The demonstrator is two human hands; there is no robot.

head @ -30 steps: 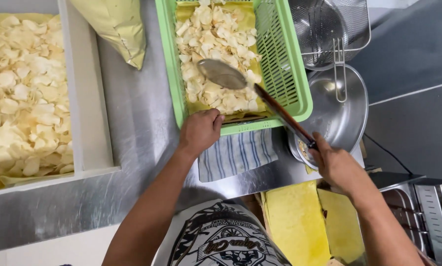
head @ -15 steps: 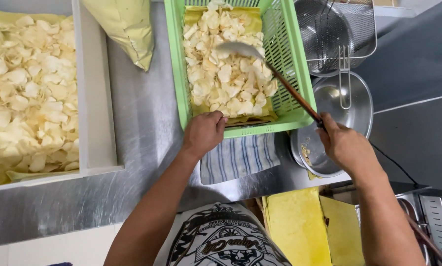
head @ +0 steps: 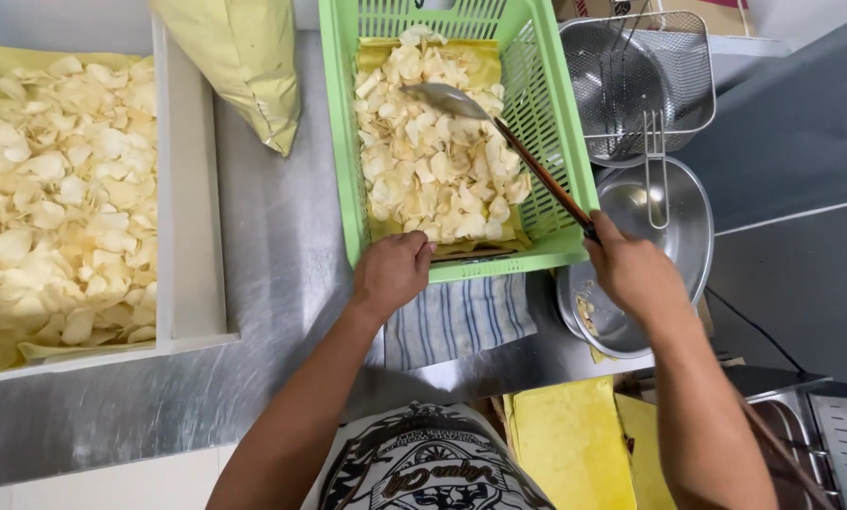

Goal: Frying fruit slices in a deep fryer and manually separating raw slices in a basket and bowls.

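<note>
One steel table [head: 272, 283] carries everything here. At nine o'clock sits the biggest piece, a white tray [head: 189, 236] lined with yellow paper and heaped with pale chips [head: 64, 198]. At twelve o'clock stands a green slotted basket [head: 560, 142], also paper-lined, holding a smaller heap of chips [head: 433, 161]. A yellowish bag [head: 244, 66] lies between tray and basket, at eleven o'clock. At two o'clock a wire fry basket [head: 631, 85] rests above a steel bowl [head: 688, 227], its handle lying over the bowl. A striped cloth [head: 456, 319] lies under the green basket's near edge.

The left hand [head: 390, 274] has its grip curled over that near rim at six o'clock — fingers closed on the plastic. The right hand [head: 631, 269], at four o'clock, has its grip wrapped tight around the dark handle of a long ladle [head: 452, 99] — its metal bowl sits on the chips in the green basket.
</note>
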